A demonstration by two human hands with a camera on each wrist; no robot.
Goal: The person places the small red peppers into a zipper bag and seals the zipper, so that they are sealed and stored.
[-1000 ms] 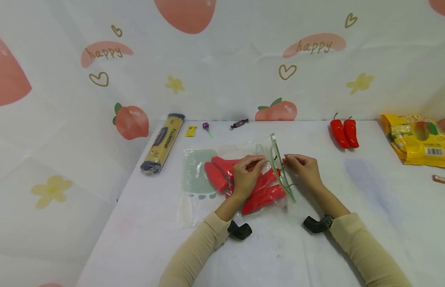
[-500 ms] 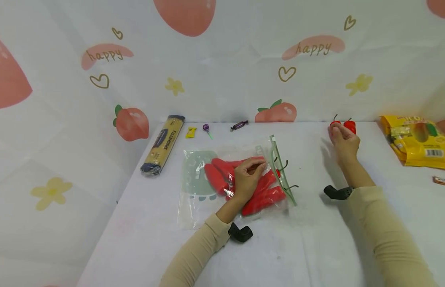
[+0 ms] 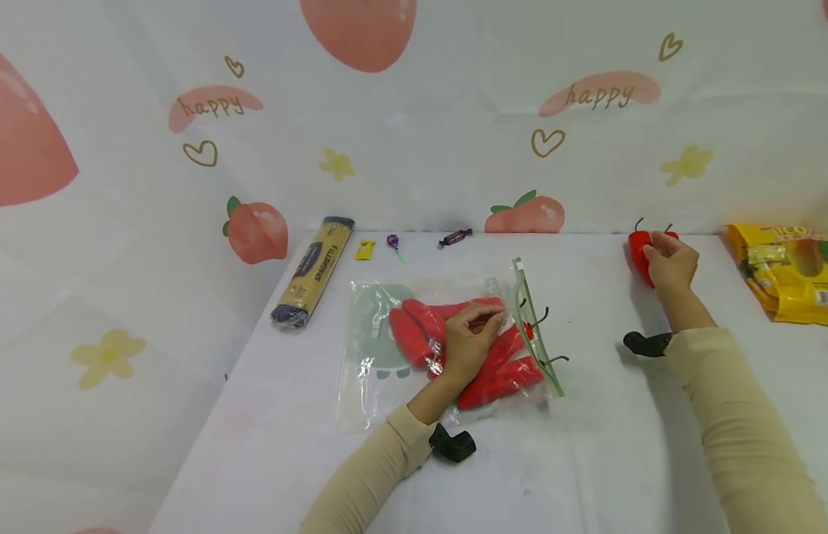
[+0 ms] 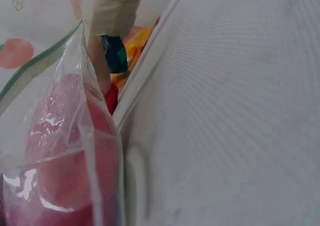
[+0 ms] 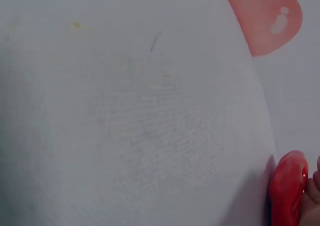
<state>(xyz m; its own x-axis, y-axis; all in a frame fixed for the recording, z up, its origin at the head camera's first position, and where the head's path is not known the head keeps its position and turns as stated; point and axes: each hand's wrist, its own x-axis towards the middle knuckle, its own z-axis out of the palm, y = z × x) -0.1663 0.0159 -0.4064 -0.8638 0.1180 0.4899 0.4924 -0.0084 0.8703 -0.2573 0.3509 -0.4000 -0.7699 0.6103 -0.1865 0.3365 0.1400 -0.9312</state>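
A clear zip bag (image 3: pixel 362 386) with a green seal lies on the white table, holding several red chili peppers (image 3: pixel 408 337); dark stems poke out of its mouth. My left hand (image 3: pixel 468 343) pinches the bag's film close to the seal. In the left wrist view the bag's side (image 4: pixel 65 151) bulges over the peppers. At the back right, two more chili peppers stand side by side. My right hand (image 3: pixel 674 268) grips the right one (image 3: pixel 671 234), covering most of it, while the left one (image 3: pixel 639 256) is partly hidden. A red pepper (image 5: pixel 287 186) touches the fingers in the right wrist view.
A spaghetti pack (image 3: pixel 313 273) lies at the back left. Beside it are a yellow wrapped candy (image 3: pixel 364 250), a lollipop (image 3: pixel 394 243) and a purple wrapped candy (image 3: pixel 456 238). A yellow bag (image 3: pixel 790 274) sits far right. Printed cloth walls rise behind and left.
My right hand has left the bag's mouth and reached to the two peppers at the back right, then shifted onto the right one. The left hand keeps its place on the bag.
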